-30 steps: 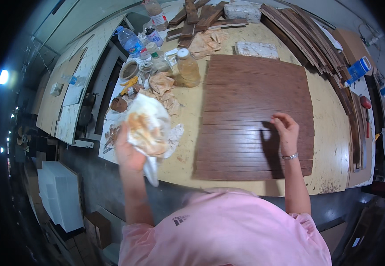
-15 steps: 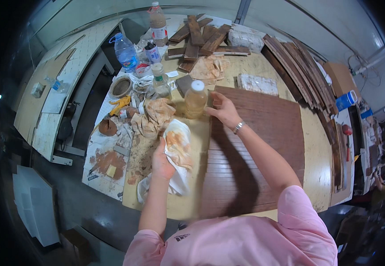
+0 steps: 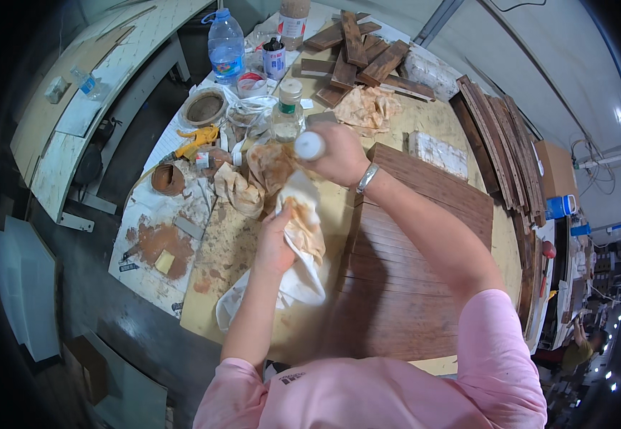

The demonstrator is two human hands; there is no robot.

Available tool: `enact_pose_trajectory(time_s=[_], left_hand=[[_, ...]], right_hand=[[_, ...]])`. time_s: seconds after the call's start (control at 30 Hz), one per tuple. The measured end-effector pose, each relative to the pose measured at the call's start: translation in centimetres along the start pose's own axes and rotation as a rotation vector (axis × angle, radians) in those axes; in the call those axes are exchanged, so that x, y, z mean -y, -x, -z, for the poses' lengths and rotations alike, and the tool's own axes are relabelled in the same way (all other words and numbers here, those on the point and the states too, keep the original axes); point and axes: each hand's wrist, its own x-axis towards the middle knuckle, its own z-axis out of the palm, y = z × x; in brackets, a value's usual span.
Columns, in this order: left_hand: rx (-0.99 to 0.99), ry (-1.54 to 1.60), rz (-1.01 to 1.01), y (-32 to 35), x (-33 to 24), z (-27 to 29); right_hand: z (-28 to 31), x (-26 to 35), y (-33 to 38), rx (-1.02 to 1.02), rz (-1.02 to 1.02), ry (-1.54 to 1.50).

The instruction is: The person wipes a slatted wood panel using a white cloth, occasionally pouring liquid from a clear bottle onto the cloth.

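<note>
My right hand [image 3: 339, 156] is closed around a bottle, its white cap [image 3: 309, 146] turned up toward me. The bottle's body is mostly hidden by the hand. My left hand [image 3: 274, 243] grips a white cloth [image 3: 303, 268] with orange-brown stains. The cloth hangs down over the table, just below the bottle. A brown slatted wood panel [image 3: 410, 286] lies under my right forearm. Beyond the left hand lie crumpled stained rags [image 3: 239, 191], and a clear bottle with a green label [image 3: 287, 118] stands behind them.
At the back are a large blue-tinted water bottle [image 3: 225, 50], a small can [image 3: 274, 61] and stacked dark wood strips [image 3: 353, 43]. Long planks [image 3: 500, 143] line the right side. Yellow-handled tool [image 3: 197, 139], brown cup [image 3: 168, 179] and sponge piece [image 3: 164, 261] sit at left.
My right hand has closed on the white-capped bottle and moved it left toward the cloth. The left hand still holds the cloth. The whole view has shifted slightly.
</note>
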Motion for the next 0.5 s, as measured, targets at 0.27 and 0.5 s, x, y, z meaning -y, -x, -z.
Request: enact_pose_trajectory(time_s=[0.27,0.5], left_hand=[[0.019,0.005,-0.071,-0.2,0.5,0.7],[0.019,-0.023,-0.027,0.4,1.0,0.2]], right_hand=[[-0.5,0.8,1.2,0.383,0.334,0.693],[-1.4,0.9,2.5,0.474,0.425,0.93]])
